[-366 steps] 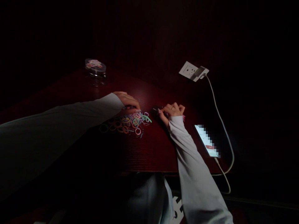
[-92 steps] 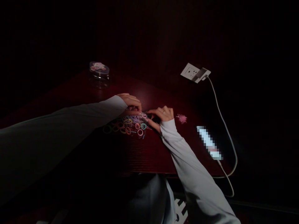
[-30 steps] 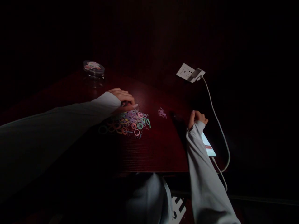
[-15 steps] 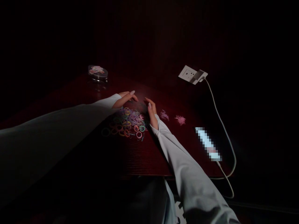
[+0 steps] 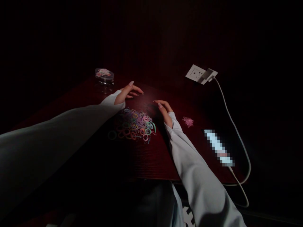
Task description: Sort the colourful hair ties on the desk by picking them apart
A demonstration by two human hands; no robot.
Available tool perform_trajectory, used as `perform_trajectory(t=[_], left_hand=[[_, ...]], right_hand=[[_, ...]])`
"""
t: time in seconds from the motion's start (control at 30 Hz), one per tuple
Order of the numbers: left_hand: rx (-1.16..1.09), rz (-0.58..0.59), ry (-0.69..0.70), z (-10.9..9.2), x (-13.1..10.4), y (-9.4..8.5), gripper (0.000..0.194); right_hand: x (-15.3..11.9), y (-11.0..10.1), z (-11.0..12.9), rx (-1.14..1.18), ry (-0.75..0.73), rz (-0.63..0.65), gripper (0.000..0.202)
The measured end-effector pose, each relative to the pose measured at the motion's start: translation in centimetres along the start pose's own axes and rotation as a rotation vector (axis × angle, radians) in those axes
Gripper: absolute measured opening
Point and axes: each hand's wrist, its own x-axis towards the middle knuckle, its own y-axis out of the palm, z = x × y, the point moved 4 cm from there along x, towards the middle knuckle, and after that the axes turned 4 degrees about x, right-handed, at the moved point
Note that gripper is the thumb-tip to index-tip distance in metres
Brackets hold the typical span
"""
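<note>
A heap of small coloured hair ties, ring-shaped and in pink, purple, green, yellow and orange, lies on the dark red table. Beyond its left part, my left hand hovers with fingers stretched out and apart, holding nothing. My right hand is just right of the heap, fingers extended and slightly bent, with nothing visible in it. Further right lies a small pile of pink bands. The right forearm covers the table between this pile and the heap.
A clear round jar with a patterned lid stands at the back left. At the right a phone, its screen blurred out, is joined by a white cable to a charger in a wall socket. Most of the surroundings are dark.
Both hands have moved apart and off the heap, the left one up and away, the right one to the right. A small purple pile is now hidden by the right hand or sleeve. The view has shifted slightly.
</note>
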Motion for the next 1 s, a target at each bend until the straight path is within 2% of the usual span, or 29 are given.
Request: perform_trajectory(t=[0.07, 0.17, 0.23, 0.3, 0.4, 0.47, 0.6, 0.73, 0.83, 1.0], left_hand=[[0.025, -0.088, 0.024, 0.0, 0.4, -1.3, 0.073], [0.055, -0.21, 0.029, 0.4, 1.1, -3.0, 0.069], [0.068, -0.245, 0.005, 0.8, 1.4, -3.7, 0.065], [0.079, -0.263, -0.012, 0.9, 1.6, -4.1, 0.063], [0.081, -0.283, 0.003, 0.8, 1.4, -4.2, 0.062], [0.077, -0.276, 0.018, 0.5, 1.2, -4.1, 0.062], [0.081, -0.243, 0.033, -0.1, 0.7, -3.8, 0.061], [0.094, -0.223, 0.034, -0.6, 0.4, -3.5, 0.061], [0.08, -0.222, 0.05, -0.9, 0.2, -3.3, 0.065], [-0.005, -0.231, 0.087, -1.0, -0.2, -2.9, 0.063]], right_hand=[[-0.6, 0.7, 1.4, -0.141, -0.095, 0.08, 0.029], [-1.8, 3.6, 3.5, -0.291, -0.257, 0.285, 0.026], [-2.6, 5.7, 4.5, -0.351, -0.349, 0.391, 0.033], [-3.2, 7.2, 5.0, -0.399, -0.397, 0.458, 0.043], [-3.5, 8.3, 4.9, -0.456, -0.384, 0.494, 0.05], [-3.4, 8.3, 4.5, -0.468, -0.346, 0.483, 0.047], [-2.7, 7.3, 4.2, -0.365, -0.304, 0.432, 0.026], [-1.6, 5.6, 4.0, -0.205, -0.199, 0.301, 0.015], [-1.1, 4.4, 3.2, -0.044, -0.05, 0.176, 0.018], [-0.7, 3.2, 1.8, 0.207, 0.149, 0.067, 0.032]])
